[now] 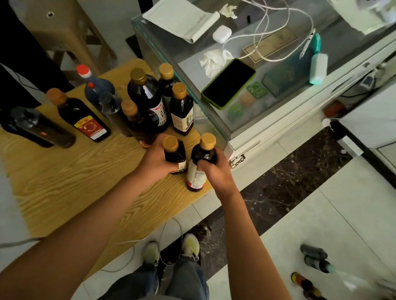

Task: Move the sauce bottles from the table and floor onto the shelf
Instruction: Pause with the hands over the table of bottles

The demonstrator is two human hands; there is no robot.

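Bottles stand upright at the bench's point(65, 182) right edge, and I have one in each of my hands: my left hand point(157, 160) is wrapped round the shorter bottle point(173, 151), my right hand point(214, 171) round the taller bottle point(201, 163) just beside it. Both long axes run vertical, so I judge a straight lift clears them. More bottles point(148, 97) crowd the far edge; a few floor bottles point(311, 291) lie to my right. I see no shelf, only a glass counter point(220, 127) beyond.
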